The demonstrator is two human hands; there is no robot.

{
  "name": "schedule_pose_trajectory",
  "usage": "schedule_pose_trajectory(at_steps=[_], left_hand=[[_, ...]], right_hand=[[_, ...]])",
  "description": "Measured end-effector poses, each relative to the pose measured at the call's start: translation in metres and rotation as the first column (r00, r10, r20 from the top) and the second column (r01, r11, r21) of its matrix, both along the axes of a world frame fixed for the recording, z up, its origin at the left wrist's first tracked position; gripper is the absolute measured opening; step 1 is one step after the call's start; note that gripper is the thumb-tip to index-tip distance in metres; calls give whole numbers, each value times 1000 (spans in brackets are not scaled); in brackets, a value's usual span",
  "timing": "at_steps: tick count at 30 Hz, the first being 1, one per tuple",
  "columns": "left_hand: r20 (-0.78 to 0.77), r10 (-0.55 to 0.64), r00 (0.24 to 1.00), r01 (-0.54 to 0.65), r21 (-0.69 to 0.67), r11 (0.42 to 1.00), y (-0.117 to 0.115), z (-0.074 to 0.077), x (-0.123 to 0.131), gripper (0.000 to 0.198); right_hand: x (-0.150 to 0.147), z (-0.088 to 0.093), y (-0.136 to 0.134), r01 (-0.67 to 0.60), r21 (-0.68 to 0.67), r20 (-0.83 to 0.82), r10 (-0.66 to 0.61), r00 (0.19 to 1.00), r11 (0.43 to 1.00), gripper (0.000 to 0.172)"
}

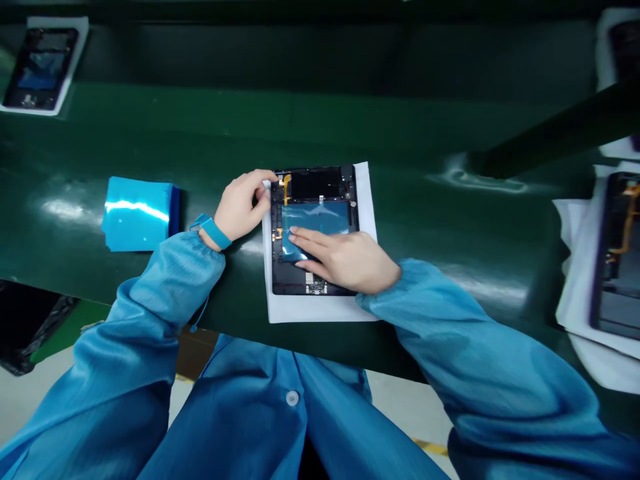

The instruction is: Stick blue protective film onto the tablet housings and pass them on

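Covered, cropped or too fine for us to make out
The right hand [345, 257] hides part of the blue film [317, 219] on the open device [290, 277] from us, and the right sleeve [440, 307] covers a corner of the white sheet [320, 311] beneath it. We cannot tell whether the left hand [241, 201] pinches the device's edge or only touches it. Details on the small circuit board [316, 285] are too tiny for us. The right edge of our view cuts off a second device [625, 273] and a dark, blurred one [627, 50] above.
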State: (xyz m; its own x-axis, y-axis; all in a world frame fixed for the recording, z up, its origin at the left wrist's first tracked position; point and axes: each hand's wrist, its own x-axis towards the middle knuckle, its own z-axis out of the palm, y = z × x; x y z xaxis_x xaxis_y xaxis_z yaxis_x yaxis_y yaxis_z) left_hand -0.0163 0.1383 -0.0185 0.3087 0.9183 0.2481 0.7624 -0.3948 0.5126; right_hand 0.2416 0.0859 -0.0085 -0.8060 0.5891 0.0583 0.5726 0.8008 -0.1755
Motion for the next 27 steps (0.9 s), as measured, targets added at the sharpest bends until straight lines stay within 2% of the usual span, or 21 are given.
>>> schedule_pose_trajectory(at_steps=[3,5,7,12,17,19,23,25,27], left_hand=[[6,-19,1000,19,-19,1000,2,-10,-1,33],[-19,-40,999,39,-30,999,2,-13,2,33],[-37,-44,998,42,-39,998,2,-13,3,33],[-64,-50,997,44,-94,995,1,-10,5,31],[-64,-59,996,53,-99,994,1,-9,5,31],[-64,-57,996,51,-99,994,1,-9,5,31],[-67,-58,996,51,-102,993,1,-10,4,31],[-67,-61,996,55,-100,994,1,-10,4,31],[-65,-63,996,56,-97,994,2,-9,3,30]], right_hand=[[-9,1,22,50,15,75,-51,996,999,54],[-13,2,27,86,26,100,-89,991,996,57],[-15,3,20,94,39,109,-98,989,995,58],[-7,6,-7,-37,16,78,36,996,999,54],[4,4,5,204,88,85,-211,974,975,57],[4,5,0,154,95,88,-163,983,983,57],[6,9,-31,-43,85,24,41,999,995,52],[13,11,-39,11,100,3,-11,1000,995,52],[22,10,-36,154,116,9,-156,988,981,55]])
